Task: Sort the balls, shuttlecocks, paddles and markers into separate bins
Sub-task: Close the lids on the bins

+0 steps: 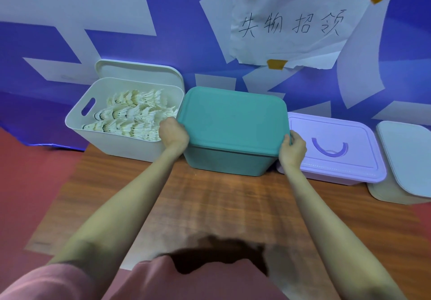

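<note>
A teal bin (224, 162) stands at the back of the wooden table with its teal lid (233, 119) lying on top. My left hand (173, 133) grips the lid's left edge and my right hand (292, 147) grips its right front corner. To the left, an open white bin (116, 141) holds several white shuttlecocks (133, 115); its white lid (140, 71) leans against the wall behind it. What the teal bin holds is hidden.
A purple bin with a lid and handle (333, 150) sits right of the teal bin, and a beige bin with a pale lid (405, 159) stands at the far right. A blue banner with a taped paper sign (291, 26) forms the back wall. The wooden table (210, 206) lies before me.
</note>
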